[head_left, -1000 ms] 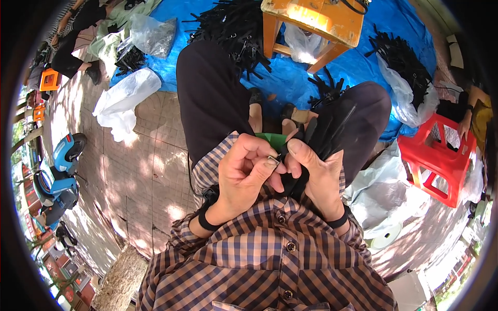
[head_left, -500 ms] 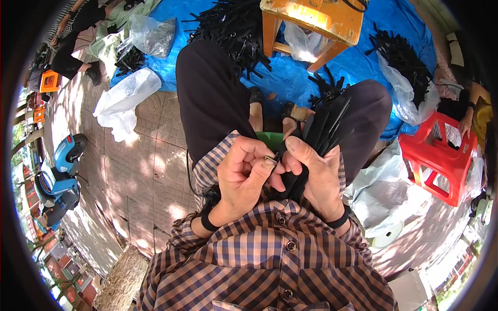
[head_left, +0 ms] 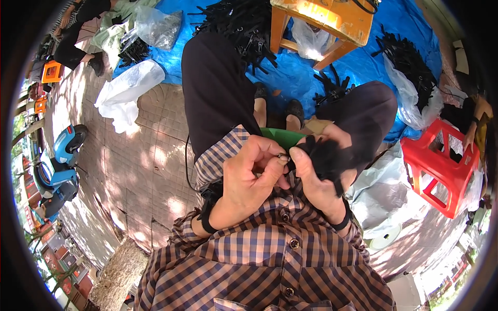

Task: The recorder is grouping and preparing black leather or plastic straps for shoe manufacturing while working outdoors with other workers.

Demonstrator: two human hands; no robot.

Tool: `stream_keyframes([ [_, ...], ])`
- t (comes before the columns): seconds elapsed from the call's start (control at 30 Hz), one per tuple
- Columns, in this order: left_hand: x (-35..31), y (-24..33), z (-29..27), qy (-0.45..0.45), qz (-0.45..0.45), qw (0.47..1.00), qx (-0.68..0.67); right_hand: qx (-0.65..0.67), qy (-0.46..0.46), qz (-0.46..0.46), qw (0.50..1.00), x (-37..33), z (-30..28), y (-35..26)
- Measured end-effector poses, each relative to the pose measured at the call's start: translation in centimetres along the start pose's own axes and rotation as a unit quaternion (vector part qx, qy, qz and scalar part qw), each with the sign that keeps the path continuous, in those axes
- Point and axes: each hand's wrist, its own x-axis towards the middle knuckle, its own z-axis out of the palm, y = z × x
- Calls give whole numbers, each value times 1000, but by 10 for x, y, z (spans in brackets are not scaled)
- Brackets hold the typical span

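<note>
Between the thumb and forefinger of my left hand [head_left: 251,171] is a small metal buckle [head_left: 283,157], pinched in front of my lap. My right hand [head_left: 319,181] is closed around a bundle of black straps [head_left: 328,158], blurred by motion, its thumb pointing toward the buckle. The two hands are close together, fingertips nearly meeting. Whether the buckle is threaded on one of the straps I cannot tell. Behind the fingers, part of a green container [head_left: 282,137] shows between my knees.
A blue tarp [head_left: 306,88] lies ahead, bearing a heap of black straps [head_left: 244,31] and a wooden stool [head_left: 324,18]. To the right stand a red plastic stool [head_left: 441,166] and another person's hand [head_left: 469,137]. White plastic bags lie at left [head_left: 129,88] and right [head_left: 384,192].
The strap bundle has swung from upright to lower and nearer my right palm, blurring. My left hand with the buckle has shifted slightly right. The view has also moved a little.
</note>
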Motion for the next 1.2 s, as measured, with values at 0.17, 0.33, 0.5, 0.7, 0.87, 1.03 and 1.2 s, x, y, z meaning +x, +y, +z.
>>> stream_keyframes([
  [0.17, 4, 0, 3, 13, -49, 999, 5, -60, -57, 24, 996, 0, -5, -11],
  [0.33, 9, 3, 0, -12, -28, 1000, 2, 147, 29, 222, 963, 2, 1, -15],
  [0.5, 5, -2, 1, 3, -1, 1000, -17, 176, 12, 238, 955, 3, 2, -17],
  [0.7, 12, -6, -4, -71, -33, 990, -113, 249, 7, 251, 935, 9, 0, -8],
  [0.87, 19, -12, -24, -158, -171, 923, -307, 235, 26, 222, 946, 11, -3, 5],
  [1.03, 20, -8, -22, -168, -277, 869, -373, 244, 50, 211, 945, 12, -1, 2],
  [1.2, 21, -19, -25, -227, -173, 866, -411, 221, 14, 263, 939, 14, -8, 10],
])
